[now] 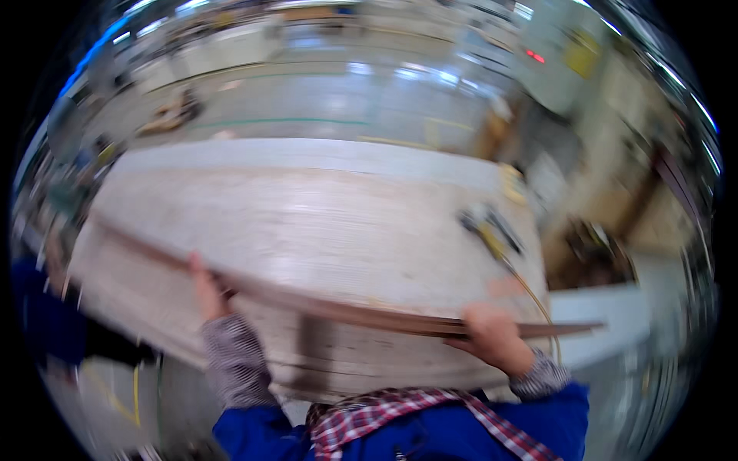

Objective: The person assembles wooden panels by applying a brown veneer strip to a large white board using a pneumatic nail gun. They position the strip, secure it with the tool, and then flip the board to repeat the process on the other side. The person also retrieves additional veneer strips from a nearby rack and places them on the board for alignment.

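A bundle of long, thin brown strips [346,311], looking like wood, spans the near side of a pale worktable [307,200]. My left hand [209,290] grips it left of the middle, with some fingers hidden behind it. Toward the right end, my right hand [493,336] is closed around the same strips, whose tips stick out past the table's right edge. The strips seem held a little above the tabletop, with a dark shadow below them. Motion blur softens the picture.
A yellow and dark hand tool [489,237] with a thin yellow hose [530,292] lies at the table's right, beside a dark slim tool [504,227]. A person in dark blue [46,315] stands at the left. An open brown box [592,253] is beyond the right edge.
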{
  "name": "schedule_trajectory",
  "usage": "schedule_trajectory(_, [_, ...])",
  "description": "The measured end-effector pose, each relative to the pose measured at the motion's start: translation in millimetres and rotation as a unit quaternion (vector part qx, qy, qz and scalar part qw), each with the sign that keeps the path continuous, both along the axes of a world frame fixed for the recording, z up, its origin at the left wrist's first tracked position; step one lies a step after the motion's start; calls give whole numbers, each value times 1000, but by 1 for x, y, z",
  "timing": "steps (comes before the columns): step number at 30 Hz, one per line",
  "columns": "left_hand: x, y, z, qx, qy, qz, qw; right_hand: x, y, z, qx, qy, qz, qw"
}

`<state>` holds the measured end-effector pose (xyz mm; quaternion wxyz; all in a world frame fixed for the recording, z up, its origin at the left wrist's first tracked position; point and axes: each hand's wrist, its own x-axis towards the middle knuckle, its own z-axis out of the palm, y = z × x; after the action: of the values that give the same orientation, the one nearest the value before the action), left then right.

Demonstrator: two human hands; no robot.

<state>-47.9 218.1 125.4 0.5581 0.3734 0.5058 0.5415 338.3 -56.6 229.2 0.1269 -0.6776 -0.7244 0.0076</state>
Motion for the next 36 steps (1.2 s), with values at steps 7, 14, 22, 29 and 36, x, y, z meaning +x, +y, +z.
schedule_trajectory(7, [-70,-62,-14,-85,-71,71,991,-24,-75,-21,-93,41,94,990])
schedule_trajectory(14, [-108,-62,-99,-81,-43,74,993,-26,-93,-71,20,-34,74,996])
schedule_trajectory(22, [-17,-138,-113,-257,-237,132,928,-19,-94,-149,129,-3,28,991])
schedule_trajectory(29, [-2,-142,-140,-223,-218,190,931,-17,-114,-229,94,-166,21,981])
schedule_trajectory(36, [10,-128,-143,-309,-126,301,893,-9,-100,-244,221,-208,40,952])
